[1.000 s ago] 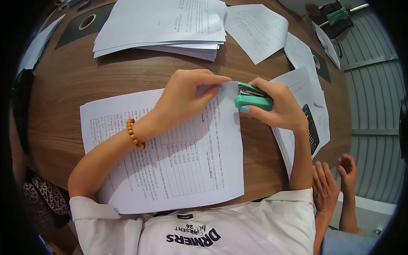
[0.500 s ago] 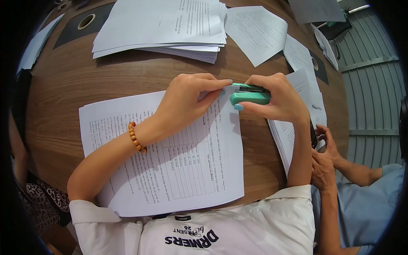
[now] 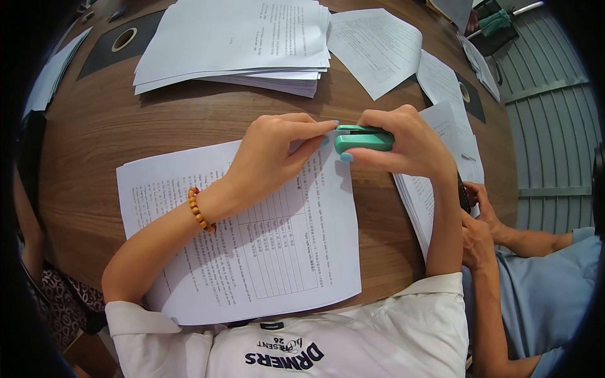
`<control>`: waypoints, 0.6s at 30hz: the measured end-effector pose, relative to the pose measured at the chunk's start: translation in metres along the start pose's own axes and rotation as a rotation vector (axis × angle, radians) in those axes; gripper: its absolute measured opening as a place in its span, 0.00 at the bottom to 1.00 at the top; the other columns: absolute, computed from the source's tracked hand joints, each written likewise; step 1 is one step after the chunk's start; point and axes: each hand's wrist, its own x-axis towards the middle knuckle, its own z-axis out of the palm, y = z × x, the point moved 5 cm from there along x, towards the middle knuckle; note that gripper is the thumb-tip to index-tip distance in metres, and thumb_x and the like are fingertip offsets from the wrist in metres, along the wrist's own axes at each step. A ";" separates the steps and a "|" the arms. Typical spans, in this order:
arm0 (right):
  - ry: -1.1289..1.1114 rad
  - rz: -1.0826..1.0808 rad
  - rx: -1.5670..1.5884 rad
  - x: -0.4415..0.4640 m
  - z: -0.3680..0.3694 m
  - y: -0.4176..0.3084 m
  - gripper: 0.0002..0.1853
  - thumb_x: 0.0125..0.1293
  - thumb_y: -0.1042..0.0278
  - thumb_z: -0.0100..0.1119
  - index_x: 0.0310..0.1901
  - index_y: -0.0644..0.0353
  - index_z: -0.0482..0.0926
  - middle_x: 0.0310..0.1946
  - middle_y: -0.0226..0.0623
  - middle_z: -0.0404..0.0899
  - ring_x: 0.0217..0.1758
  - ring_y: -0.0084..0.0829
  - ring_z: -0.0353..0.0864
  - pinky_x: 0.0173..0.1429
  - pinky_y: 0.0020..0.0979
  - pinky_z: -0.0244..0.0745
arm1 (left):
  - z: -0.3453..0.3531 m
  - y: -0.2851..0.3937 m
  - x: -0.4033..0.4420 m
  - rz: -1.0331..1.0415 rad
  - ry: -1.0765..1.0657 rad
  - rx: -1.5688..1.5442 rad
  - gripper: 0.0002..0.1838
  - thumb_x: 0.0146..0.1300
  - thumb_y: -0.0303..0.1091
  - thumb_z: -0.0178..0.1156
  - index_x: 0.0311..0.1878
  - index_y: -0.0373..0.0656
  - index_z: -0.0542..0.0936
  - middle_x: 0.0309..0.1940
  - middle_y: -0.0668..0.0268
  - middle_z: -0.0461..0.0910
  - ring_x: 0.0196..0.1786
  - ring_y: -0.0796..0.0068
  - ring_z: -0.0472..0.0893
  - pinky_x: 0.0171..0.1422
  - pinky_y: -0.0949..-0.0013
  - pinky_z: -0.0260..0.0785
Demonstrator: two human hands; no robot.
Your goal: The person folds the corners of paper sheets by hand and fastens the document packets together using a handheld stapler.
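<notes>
A stack of printed sheets (image 3: 277, 271) lies in front of me, with a table printed on the top page. My left hand (image 3: 277, 148) pinches the upper right corner of the sheets between thumb and fingers. My right hand (image 3: 409, 142) is wrapped round a green stapler (image 3: 365, 142), thumb on one side and fingers on the other. The stapler's jaws are at the pinched corner, close to my left fingertips. Whether a staple is in the paper cannot be seen.
A thick pile of papers (image 3: 233, 44) lies at the back, with a loose sheet (image 3: 378, 47) beside it. More papers (image 3: 416, 201) lie at the right, near another person's hands (image 3: 479, 233). Round cable holes (image 3: 124, 40) sit in the wooden table (image 3: 82, 164).
The stapler's two arms have come closer together as my right hand squeezes. Both hands and the stapler appear slightly further left. At far right, the other person's hands have shifted a little.
</notes>
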 end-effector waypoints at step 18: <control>0.161 0.222 0.295 -0.038 -0.006 0.032 0.17 0.61 0.54 0.61 0.38 0.63 0.79 0.20 0.27 0.74 0.20 0.15 0.67 0.24 0.20 0.61 | -0.009 0.002 0.006 0.097 0.067 -0.051 0.19 0.58 0.20 0.58 0.54 0.39 0.78 0.38 0.60 0.83 0.38 0.77 0.81 0.46 0.76 0.73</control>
